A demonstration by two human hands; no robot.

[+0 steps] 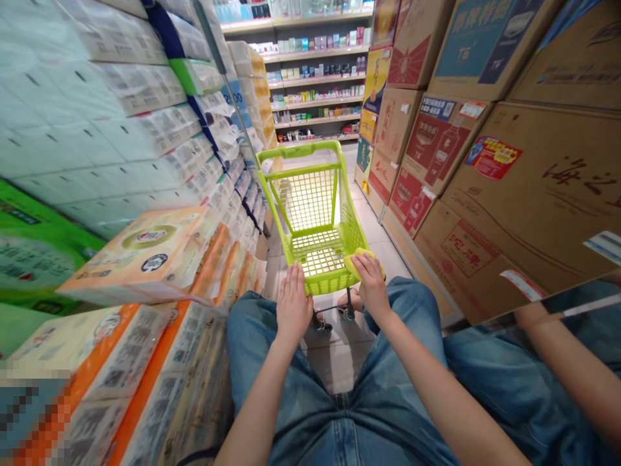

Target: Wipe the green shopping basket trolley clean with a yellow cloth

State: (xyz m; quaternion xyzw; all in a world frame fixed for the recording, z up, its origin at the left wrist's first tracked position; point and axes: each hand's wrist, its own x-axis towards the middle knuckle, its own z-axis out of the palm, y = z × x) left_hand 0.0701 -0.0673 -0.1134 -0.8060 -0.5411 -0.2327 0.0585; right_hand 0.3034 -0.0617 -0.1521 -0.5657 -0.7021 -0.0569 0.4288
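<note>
— From the head view, what is each grip doing?

— The right grip (372, 285), a bare hand, is closed over a soft-looking yellow cloth (349, 263), pressing it to the near right corner of the lime-green plastic lattice shopping trolley (330, 283). The left grip (294, 304) lies open, fingers straight, on the near left corner, thumb apart.

— And the trolley stands where?

— Just beyond the person's blue denim knees (414, 304), its basket stretching away ahead of both grips.

— How would you work that cloth well?

— I'd spread it flat beneath the right grip so it hugs the curve, then press evenly along the plastic. The left grip should brace its own corner; that frame looks light and could shift. Lattice holes would probably want a fingertip pushed in behind the cloth.

— Tight spot, though.

— Very. Orange-and-white plastic-wrapped packs (150, 239) crowd the left grip's outer side, and printed brown cardboard cartons (548, 155) rise to the right of the right grip. I'd use short strokes.
</note>
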